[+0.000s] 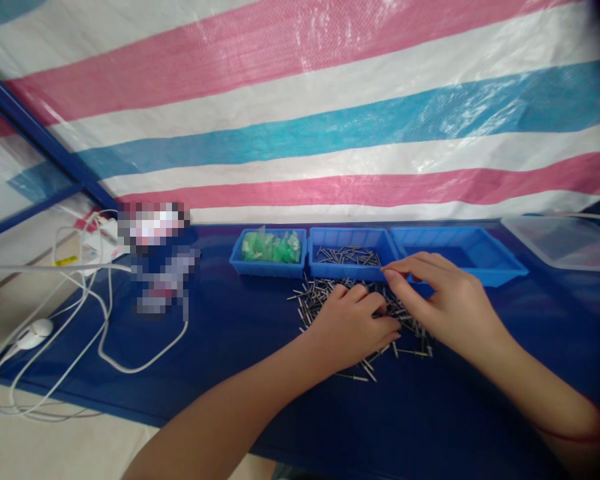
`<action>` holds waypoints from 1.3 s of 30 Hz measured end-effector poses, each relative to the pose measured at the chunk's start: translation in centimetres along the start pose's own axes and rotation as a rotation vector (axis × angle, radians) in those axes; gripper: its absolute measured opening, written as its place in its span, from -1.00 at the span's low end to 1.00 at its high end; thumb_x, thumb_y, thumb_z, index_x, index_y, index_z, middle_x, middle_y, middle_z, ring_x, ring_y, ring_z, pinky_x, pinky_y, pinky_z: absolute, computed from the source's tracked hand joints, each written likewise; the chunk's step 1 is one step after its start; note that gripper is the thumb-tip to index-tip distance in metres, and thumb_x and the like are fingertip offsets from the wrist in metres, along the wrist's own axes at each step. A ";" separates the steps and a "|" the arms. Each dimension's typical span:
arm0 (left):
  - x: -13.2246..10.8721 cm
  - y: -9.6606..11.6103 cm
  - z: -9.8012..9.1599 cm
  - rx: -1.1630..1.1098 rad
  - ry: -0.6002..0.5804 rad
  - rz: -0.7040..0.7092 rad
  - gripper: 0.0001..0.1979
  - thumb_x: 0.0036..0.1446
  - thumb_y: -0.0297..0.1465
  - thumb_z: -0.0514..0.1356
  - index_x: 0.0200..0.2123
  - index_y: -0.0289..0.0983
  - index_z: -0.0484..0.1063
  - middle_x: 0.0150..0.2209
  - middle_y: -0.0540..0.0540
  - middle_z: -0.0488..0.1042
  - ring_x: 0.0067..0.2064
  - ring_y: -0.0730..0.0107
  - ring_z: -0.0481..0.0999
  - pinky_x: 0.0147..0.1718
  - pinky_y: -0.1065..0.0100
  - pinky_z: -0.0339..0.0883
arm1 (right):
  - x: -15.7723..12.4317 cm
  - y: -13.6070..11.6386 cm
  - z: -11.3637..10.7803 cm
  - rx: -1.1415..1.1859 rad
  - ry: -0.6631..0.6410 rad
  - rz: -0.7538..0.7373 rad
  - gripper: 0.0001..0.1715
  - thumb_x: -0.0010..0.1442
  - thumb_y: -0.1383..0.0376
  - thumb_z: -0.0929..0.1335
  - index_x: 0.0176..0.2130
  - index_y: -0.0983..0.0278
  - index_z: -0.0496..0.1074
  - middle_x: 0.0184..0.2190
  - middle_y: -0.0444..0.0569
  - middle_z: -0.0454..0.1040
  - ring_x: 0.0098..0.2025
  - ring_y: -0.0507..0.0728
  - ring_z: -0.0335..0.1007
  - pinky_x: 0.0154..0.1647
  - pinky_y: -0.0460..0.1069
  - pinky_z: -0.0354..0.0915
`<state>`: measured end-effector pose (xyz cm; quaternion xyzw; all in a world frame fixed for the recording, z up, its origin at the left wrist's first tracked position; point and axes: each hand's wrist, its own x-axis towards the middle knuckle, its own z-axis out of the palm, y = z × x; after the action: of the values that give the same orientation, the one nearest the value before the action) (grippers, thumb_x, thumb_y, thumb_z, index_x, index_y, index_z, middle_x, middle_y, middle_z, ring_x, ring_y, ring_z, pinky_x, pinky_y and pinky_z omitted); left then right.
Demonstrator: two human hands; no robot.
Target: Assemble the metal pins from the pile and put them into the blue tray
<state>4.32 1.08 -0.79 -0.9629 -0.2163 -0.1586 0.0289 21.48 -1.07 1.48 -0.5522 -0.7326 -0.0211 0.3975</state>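
Note:
A loose pile of metal blind rivets (310, 303), each with a thin pin, lies spread over the blue tabletop. My left hand (353, 323) rests on this pile with its fingers curled down among the rivets; what its fingertips grip is hidden. Just to the right, my right hand (443, 293) hovers by the front edge of the middle blue bin (347, 272). Its thumb and index finger are pinched together, and anything between them is too small to make out. More rivets (350, 255) lie inside that middle bin.
The left blue bin (270, 269) holds green-and-clear plastic bags (270, 247). A wider blue bin (500, 267) stands right of the middle one, beside a clear plastic lid or tray (555, 243). White cables (105, 333) trail at left. Striped sheeting (330, 147) hangs behind.

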 end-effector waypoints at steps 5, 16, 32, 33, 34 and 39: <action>0.1 -0.1 0.0 0.029 -0.021 -0.028 -0.72 0.30 -0.22 0.05 -0.29 -0.17 0.53 -0.21 -0.05 0.44 -0.17 0.27 0.31 -0.27 0.22 0.07 | 0.0 0.0 0.1 0.019 -0.003 0.007 -0.85 0.23 0.27 0.29 -0.30 0.21 0.46 -0.31 -0.01 0.52 -0.21 0.20 0.44 -0.15 0.10 0.32; 0.6 0.7 -0.5 -0.061 -0.037 -0.137 -0.72 0.23 -0.17 0.11 -0.29 -0.19 0.55 -0.17 -0.09 0.46 -0.15 0.23 0.32 -0.24 0.23 0.14 | -0.3 0.0 0.7 0.026 -0.024 0.030 -0.83 0.23 0.26 0.29 -0.20 0.21 0.46 -0.22 0.01 0.48 -0.19 0.18 0.43 -0.14 0.08 0.33; 0.8 0.2 -1.5 -0.093 -0.142 -0.106 -0.80 0.20 -0.22 0.16 -0.27 -0.12 0.57 -0.18 -0.04 0.48 -0.12 0.21 0.34 -0.24 0.19 0.11 | -0.3 -0.3 0.5 0.015 -0.034 0.019 -0.82 0.23 0.25 0.29 -0.21 0.21 0.47 -0.22 -0.01 0.48 -0.18 0.18 0.45 -0.15 0.07 0.36; 0.8 0.2 -1.6 -0.085 -0.145 -0.098 -0.78 0.20 -0.19 0.16 -0.26 -0.12 0.57 -0.17 -0.05 0.48 -0.12 0.20 0.35 -0.24 0.18 0.11 | -0.3 -0.3 0.6 0.015 -0.035 0.016 -0.82 0.23 0.25 0.29 -0.22 0.21 0.47 -0.22 -0.01 0.49 -0.18 0.18 0.45 -0.15 0.06 0.36; 0.8 0.2 -1.6 -0.073 -0.145 -0.093 -0.78 0.20 -0.18 0.16 -0.25 -0.12 0.56 -0.16 -0.05 0.48 -0.12 0.20 0.35 -0.23 0.18 0.11 | -0.3 -0.2 0.6 0.016 -0.036 0.015 -0.82 0.23 0.25 0.29 -0.22 0.21 0.47 -0.22 -0.01 0.49 -0.18 0.18 0.46 -0.15 0.06 0.36; 0.6 0.3 -1.0 0.042 -0.101 -0.089 -0.80 0.27 -0.32 0.11 -0.27 -0.20 0.53 -0.15 -0.12 0.47 -0.14 0.23 0.36 -0.23 0.19 0.11 | -0.4 -0.1 0.7 0.028 -0.059 0.014 -0.83 0.23 0.25 0.30 -0.21 0.21 0.46 -0.21 0.00 0.48 -0.18 0.17 0.45 -0.15 0.06 0.36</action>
<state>4.69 0.90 0.39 -0.9583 -0.2633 -0.1066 0.0310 21.02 -1.06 0.78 -0.5521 -0.7403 0.0081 0.3835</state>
